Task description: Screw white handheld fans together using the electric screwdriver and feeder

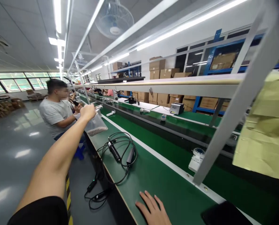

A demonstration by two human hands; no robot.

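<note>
Left hand: grips one clear bag
Right hand: fingers spread by desk's near edge
Corded devices atop: two

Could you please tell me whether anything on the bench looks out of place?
The black cables look untidy: they lie in loose loops on the green bench, and some hang over its near edge.

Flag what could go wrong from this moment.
1. The plastic bag hangs from the left hand near the edge of the bench; if the grip slipped, it could drop to the floor.
2. Black cables lie looped on the bench and trail over its edge; a snag might drag the black cylindrical device off.
</note>
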